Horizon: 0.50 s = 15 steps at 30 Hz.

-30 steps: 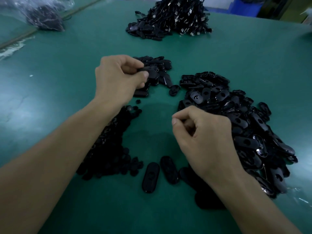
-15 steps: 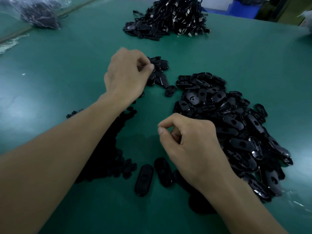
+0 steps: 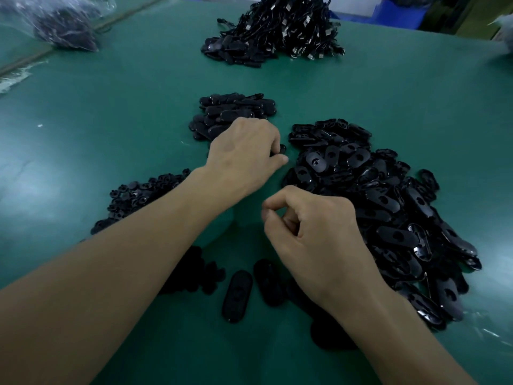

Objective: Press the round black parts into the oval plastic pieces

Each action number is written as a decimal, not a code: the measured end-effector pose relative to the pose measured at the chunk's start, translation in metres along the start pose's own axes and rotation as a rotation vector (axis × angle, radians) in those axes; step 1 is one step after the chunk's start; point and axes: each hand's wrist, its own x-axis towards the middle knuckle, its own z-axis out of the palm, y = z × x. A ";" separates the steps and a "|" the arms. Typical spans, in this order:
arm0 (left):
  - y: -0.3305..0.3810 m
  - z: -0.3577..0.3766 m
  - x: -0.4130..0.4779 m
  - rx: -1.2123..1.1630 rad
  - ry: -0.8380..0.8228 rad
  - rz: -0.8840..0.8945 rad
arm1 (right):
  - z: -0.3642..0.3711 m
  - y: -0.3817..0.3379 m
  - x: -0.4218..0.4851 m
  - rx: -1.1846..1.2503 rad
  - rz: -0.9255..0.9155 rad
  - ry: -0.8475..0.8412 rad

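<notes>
**A:** What are the hands doing?

**B:** The left hand (image 3: pixel 244 159) is knuckles-up and reaches out ahead of the right. Its fingers and thumb are curled in and pinch one black oval piece (image 3: pixel 281 150) against the green desk (image 3: pixel 111 112). The right hand (image 3: pixel 313 234) is nearer the body and loosely fisted, with thumb and forefinger tips almost meeting. I cannot tell whether anything sits in that pinch.

**A:** And the stock?

**B:** The big heap of oval plastic pieces (image 3: pixel 383 207) lies just to the right of both hands, and the right hand's knuckles are at its edge. A small pile of ovals (image 3: pixel 230 115) sits just beyond the left hand. The round black parts (image 3: pixel 138 193) are heaped to the left, and the left forearm partly covers them.

**A:** Anything close to the body?

**B:** Two loose ovals (image 3: pixel 237 295) lie flat side by side, just left of the right wrist and below the left forearm.

**A:** Farther out?

**B:** Well beyond both hands there is a mound of cabled pieces (image 3: pixel 277 31) with metal plugs. Far off to the left of it lies a clear plastic bag (image 3: pixel 63 26) with dark contents.
</notes>
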 end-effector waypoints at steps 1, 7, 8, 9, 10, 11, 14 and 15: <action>0.000 -0.002 0.000 0.005 -0.018 -0.002 | 0.000 0.000 0.000 0.005 0.002 0.000; 0.003 -0.013 -0.013 0.107 -0.009 0.031 | 0.001 0.001 -0.001 0.021 -0.001 0.031; 0.002 -0.016 -0.017 0.058 0.015 0.020 | 0.000 0.001 -0.001 0.022 0.001 0.048; 0.001 -0.020 -0.022 -0.004 0.036 0.004 | 0.000 0.001 0.000 0.024 0.002 0.071; -0.001 -0.024 -0.027 -0.081 0.045 -0.017 | 0.000 0.001 0.000 0.027 0.003 0.100; -0.004 -0.027 -0.031 -0.181 0.037 -0.039 | -0.001 0.002 0.000 0.029 0.004 0.134; -0.008 -0.037 -0.046 -0.641 -0.082 -0.138 | -0.004 0.002 0.001 0.053 0.040 0.216; -0.010 -0.039 -0.051 -0.760 -0.126 -0.162 | -0.004 0.001 0.002 0.065 0.061 0.226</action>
